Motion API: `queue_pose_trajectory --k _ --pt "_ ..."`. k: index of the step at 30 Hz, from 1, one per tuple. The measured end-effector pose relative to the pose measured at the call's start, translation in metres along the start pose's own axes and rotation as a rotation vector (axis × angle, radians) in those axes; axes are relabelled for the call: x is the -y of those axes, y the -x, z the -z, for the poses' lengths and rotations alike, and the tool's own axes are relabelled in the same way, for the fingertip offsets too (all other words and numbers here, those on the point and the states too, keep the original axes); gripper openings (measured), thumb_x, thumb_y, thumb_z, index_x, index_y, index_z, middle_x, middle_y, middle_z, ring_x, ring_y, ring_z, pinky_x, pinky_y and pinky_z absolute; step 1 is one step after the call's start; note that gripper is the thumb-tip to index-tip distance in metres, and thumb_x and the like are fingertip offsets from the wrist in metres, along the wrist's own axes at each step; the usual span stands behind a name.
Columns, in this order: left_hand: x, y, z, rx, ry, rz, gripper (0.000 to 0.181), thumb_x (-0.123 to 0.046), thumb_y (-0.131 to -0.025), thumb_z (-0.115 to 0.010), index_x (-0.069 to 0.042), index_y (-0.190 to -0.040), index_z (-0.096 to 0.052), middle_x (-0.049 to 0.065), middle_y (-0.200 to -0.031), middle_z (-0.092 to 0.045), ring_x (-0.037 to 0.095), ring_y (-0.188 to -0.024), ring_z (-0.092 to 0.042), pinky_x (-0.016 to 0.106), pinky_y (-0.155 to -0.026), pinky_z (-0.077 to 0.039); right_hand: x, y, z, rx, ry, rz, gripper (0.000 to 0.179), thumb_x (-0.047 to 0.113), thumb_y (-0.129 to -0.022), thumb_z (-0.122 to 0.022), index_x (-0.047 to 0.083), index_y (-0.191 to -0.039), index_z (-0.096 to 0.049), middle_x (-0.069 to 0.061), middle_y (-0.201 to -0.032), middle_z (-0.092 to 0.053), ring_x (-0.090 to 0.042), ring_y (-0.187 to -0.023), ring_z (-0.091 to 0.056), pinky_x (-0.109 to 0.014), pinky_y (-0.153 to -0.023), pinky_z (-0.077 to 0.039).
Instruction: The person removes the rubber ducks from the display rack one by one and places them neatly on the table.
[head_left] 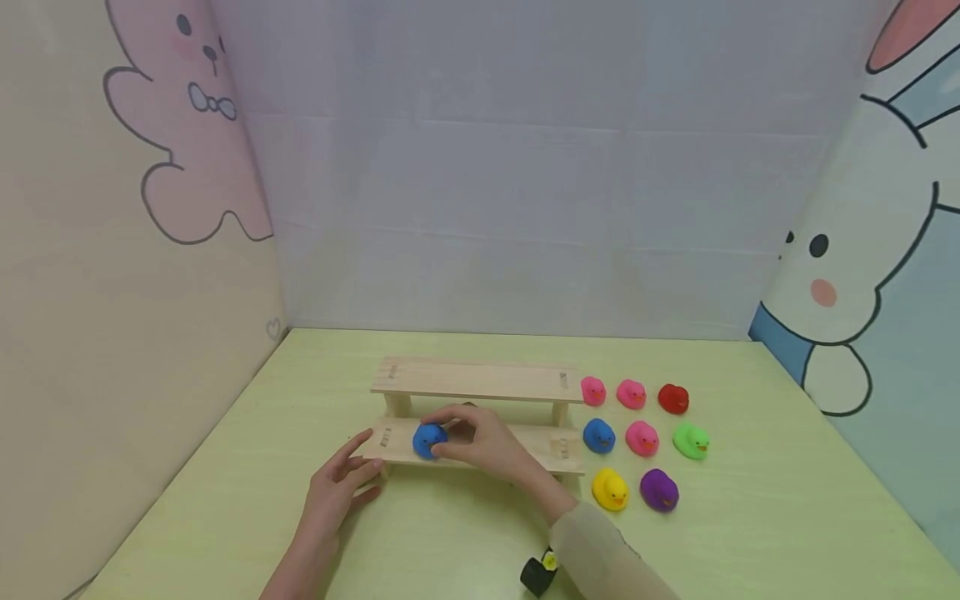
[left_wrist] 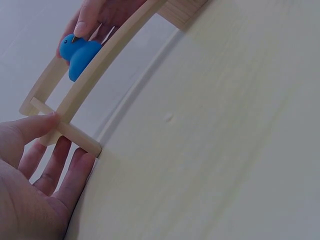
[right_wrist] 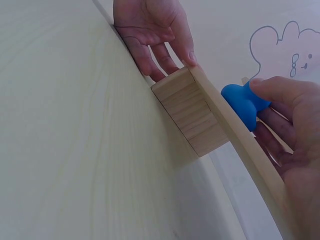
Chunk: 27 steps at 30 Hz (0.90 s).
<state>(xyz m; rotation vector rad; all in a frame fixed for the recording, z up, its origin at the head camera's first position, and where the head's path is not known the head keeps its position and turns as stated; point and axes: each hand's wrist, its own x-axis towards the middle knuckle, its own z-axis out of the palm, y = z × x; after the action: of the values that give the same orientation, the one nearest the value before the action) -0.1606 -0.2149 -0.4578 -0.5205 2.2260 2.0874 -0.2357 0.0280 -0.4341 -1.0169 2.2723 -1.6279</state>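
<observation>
A two-step wooden shelf stands on the table. Toward the left end of its lower step sits a blue rubber duck, pinched between the thumb and fingers of my right hand. In the right wrist view the duck is upright at the plank's edge. My left hand holds the left end of the lower step. The left wrist view shows the left thumb on the plank's corner and the other fingers against the leg below.
Right of the shelf stand several more rubber ducks: pink, red, blue, green, yellow and purple. A small black object with a yellow flower lies beside my right sleeve. Curtains surround the table.
</observation>
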Motion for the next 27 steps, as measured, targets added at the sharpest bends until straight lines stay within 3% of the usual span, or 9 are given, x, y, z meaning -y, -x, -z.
queue_pose_trajectory --k 7,19,27 --pt "-0.001 0.001 0.000 -0.003 0.009 0.003 0.064 -0.020 -0.097 -0.071 -0.025 -0.155 -0.044 -0.016 -0.097 -0.065 0.003 -0.092 -0.067 0.025 -0.083 -0.062 0.002 0.001 0.000 -0.001 -0.004 -0.004 0.038 0.017 -0.093 -0.076 0.014 -0.130 -0.069 -0.008 -0.129 -0.070 -0.021 -0.113 -0.066 -0.022 -0.093 -0.055" --pt "0.000 -0.001 -0.001 -0.001 0.008 0.004 0.065 -0.019 -0.097 -0.071 -0.025 -0.155 -0.044 -0.016 -0.096 -0.066 0.005 -0.092 -0.066 0.025 -0.082 -0.062 0.001 0.004 -0.001 -0.021 0.030 0.017 0.037 0.019 -0.093 -0.076 0.016 -0.130 -0.069 -0.005 -0.130 -0.071 -0.021 -0.115 -0.065 -0.027 -0.095 -0.056" --pt "0.001 -0.001 0.000 -0.006 -0.001 0.000 0.064 -0.019 -0.097 -0.070 -0.025 -0.155 -0.044 -0.016 -0.095 -0.065 0.004 -0.092 -0.067 0.025 -0.082 -0.062 0.013 0.024 0.004 -0.006 0.036 0.033 0.039 0.015 -0.092 -0.076 0.012 -0.130 -0.069 -0.008 -0.131 -0.070 -0.019 -0.106 -0.069 -0.026 -0.090 -0.059"
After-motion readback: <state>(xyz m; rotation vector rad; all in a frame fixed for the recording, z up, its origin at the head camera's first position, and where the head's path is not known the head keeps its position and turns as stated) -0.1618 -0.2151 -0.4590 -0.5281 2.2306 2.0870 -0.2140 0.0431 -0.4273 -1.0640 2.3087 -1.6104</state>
